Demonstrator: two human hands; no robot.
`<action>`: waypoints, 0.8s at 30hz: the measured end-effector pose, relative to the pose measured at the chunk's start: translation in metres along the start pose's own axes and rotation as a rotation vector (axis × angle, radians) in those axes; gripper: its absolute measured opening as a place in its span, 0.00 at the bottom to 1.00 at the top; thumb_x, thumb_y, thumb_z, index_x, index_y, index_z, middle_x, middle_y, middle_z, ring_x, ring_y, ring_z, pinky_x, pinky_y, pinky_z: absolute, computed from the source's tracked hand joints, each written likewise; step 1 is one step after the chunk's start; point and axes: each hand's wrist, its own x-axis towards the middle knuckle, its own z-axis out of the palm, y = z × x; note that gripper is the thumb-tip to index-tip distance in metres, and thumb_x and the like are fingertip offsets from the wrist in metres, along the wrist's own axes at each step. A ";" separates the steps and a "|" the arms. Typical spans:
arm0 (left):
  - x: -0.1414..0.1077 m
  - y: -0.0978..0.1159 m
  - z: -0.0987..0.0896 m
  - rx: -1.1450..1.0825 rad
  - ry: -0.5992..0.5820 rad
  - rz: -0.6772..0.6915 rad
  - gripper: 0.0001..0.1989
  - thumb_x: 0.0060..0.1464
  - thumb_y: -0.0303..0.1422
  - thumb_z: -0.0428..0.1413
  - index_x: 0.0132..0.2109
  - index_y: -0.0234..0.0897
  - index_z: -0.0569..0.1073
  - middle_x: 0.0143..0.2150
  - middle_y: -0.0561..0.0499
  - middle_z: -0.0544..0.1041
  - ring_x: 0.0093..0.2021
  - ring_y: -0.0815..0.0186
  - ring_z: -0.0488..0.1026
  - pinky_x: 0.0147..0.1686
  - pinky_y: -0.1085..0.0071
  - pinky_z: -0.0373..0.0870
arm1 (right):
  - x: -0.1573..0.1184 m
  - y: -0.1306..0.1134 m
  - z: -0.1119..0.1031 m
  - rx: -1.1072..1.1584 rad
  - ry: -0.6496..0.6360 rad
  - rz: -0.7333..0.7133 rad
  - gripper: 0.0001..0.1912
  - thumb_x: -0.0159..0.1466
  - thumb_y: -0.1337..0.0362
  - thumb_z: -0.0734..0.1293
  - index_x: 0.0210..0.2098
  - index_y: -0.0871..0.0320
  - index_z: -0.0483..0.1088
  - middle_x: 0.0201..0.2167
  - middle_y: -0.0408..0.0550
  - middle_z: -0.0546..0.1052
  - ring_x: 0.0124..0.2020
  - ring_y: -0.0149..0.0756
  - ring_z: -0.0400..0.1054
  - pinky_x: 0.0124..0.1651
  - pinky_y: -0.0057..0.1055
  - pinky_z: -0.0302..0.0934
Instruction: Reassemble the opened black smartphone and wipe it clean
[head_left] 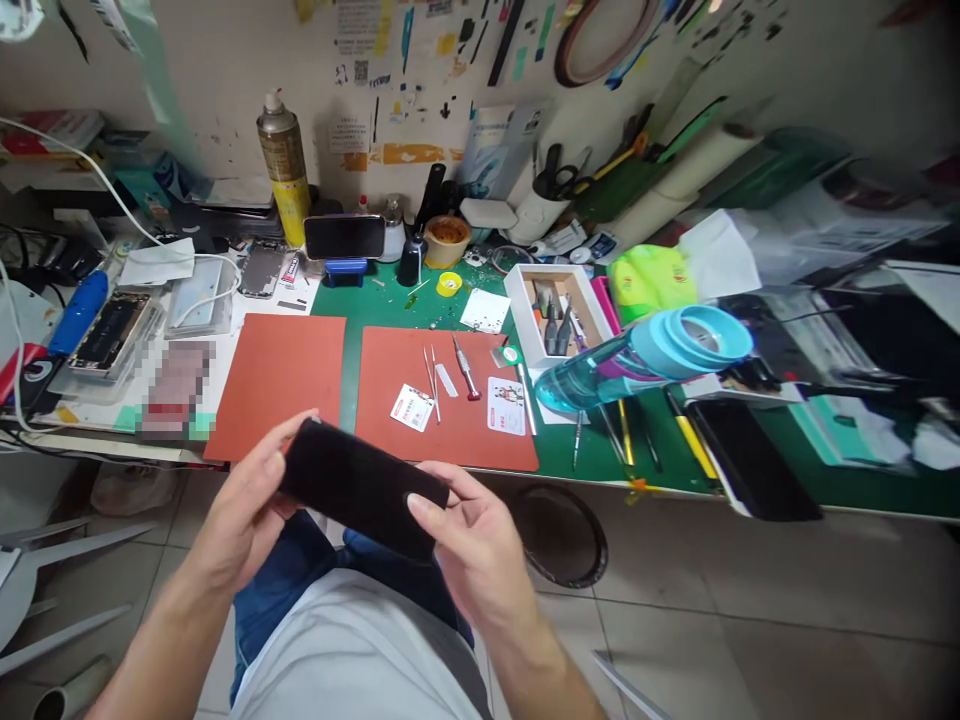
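Observation:
A black smartphone (360, 487) is held above my lap, just in front of the bench edge, its dark face turned up toward me. My left hand (251, 505) grips its left end, with fingers along the top corner. At the right end, my right hand (472, 535) has its thumb on the face and its fingers behind. Beyond the phone, a brown-red mat (375, 440) carries tweezers (434, 385), a small screwdriver (466, 368) and two printed cards, one white card (412, 407) and another card (506, 405). A second mat (281, 385) lies to the left.
A blue water bottle (637, 360) leans over the bench beside a white tool box (529, 320). A phone on a blue stand (345, 240) and a spray can (283, 170) stand behind. An opened phone (112, 330) lies left. Below is a dark bin (562, 535).

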 end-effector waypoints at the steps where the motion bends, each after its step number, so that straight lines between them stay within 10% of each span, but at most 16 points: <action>1: -0.001 -0.007 0.004 -0.095 0.030 0.052 0.31 0.61 0.51 0.64 0.64 0.40 0.78 0.56 0.39 0.84 0.55 0.51 0.81 0.52 0.62 0.79 | -0.005 0.009 0.008 0.046 0.011 -0.014 0.20 0.55 0.57 0.84 0.44 0.52 0.80 0.41 0.47 0.86 0.40 0.40 0.80 0.49 0.39 0.76; 7: -0.008 -0.033 0.029 -0.085 0.225 0.096 0.27 0.55 0.36 0.73 0.61 0.45 0.76 0.52 0.49 0.84 0.49 0.62 0.82 0.49 0.71 0.78 | -0.025 0.020 0.024 -0.151 -0.165 -0.013 0.15 0.61 0.58 0.81 0.45 0.54 0.83 0.38 0.49 0.86 0.39 0.39 0.80 0.47 0.34 0.75; 24: -0.014 -0.019 0.031 -0.033 0.143 -0.046 0.25 0.58 0.36 0.71 0.59 0.42 0.75 0.49 0.48 0.83 0.44 0.62 0.82 0.43 0.68 0.83 | -0.012 -0.009 0.013 -0.328 -0.226 -0.070 0.06 0.62 0.65 0.76 0.38 0.56 0.87 0.26 0.46 0.84 0.26 0.35 0.78 0.34 0.30 0.78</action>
